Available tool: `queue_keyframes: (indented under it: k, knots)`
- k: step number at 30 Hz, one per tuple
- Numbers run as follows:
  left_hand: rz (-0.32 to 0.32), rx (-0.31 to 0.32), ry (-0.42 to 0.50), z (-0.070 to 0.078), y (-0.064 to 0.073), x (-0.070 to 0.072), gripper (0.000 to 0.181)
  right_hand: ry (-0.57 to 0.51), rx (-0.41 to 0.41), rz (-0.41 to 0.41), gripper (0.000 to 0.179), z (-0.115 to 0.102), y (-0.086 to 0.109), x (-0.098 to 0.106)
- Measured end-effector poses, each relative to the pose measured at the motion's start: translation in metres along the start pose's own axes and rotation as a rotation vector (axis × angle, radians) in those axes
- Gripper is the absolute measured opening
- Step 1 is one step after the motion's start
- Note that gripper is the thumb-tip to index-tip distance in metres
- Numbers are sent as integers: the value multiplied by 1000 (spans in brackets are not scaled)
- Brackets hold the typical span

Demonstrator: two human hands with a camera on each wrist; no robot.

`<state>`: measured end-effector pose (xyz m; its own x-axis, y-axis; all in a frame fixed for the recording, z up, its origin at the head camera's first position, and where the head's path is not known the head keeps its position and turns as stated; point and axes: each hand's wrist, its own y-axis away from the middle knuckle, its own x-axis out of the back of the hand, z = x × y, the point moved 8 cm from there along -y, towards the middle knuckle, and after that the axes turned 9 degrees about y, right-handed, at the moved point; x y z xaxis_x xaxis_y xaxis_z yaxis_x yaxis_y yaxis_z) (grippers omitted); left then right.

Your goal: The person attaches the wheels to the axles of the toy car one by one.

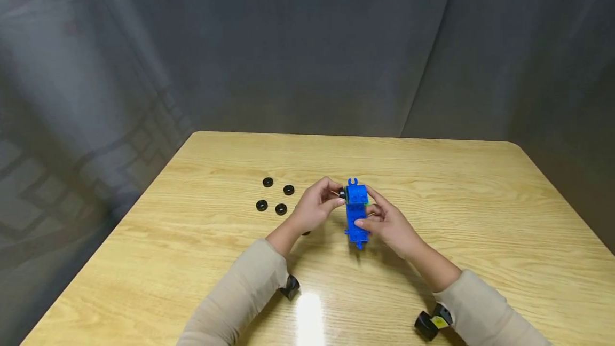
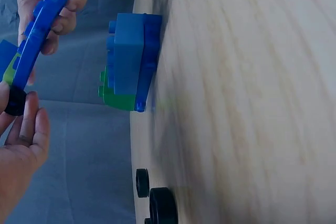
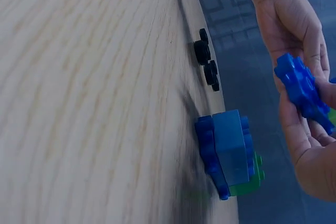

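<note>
My left hand (image 1: 314,207) pinches a small black wheel (image 1: 342,193) against the side of a blue toy wagon base (image 1: 356,223). This base has a hook at its far end and carries a blue block (image 1: 357,194), with a green brick (image 2: 9,72) showing under it in the left wrist view. My right hand (image 1: 391,228) grips the base from the right, thumb on top and fingers along the side. Both hands hold it up above the table. In the wrist views a second toy wagon (image 3: 228,148), with blue and green blocks, stands on the table.
Several loose black wheels (image 1: 281,209) lie on the wooden table (image 1: 456,191), left of my left hand. One more is partly covered by my left wrist. Black wrist devices (image 1: 430,325) hang below both sleeves. A grey curtain (image 1: 307,47) hangs behind the table.
</note>
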<state>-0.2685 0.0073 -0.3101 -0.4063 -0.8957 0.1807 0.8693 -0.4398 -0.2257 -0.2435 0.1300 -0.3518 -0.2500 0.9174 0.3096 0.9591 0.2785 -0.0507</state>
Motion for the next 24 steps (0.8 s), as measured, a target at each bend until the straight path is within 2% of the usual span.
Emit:
queue_keyframes:
  k: [3,7,9,14,18,24]
  knots:
    - [15,14,-7,0,1,2,19,-41,-41,-12,70,3,1,-2]
    - [18,27,-21,-2,2,4,21,-50,-82,-15,55,5,3,-3]
    - [8,39,-24,-8,0,5,23,-45,-96,-13,47,6,4,-4]
    - [-35,44,-19,-26,-6,7,27,-67,-95,-16,36,7,4,-5]
    - [-55,30,-16,-27,-6,9,30,-78,-80,-31,30,7,4,-7]
    - [-46,49,-25,-32,-4,17,29,-98,-92,-27,26,9,5,-7]
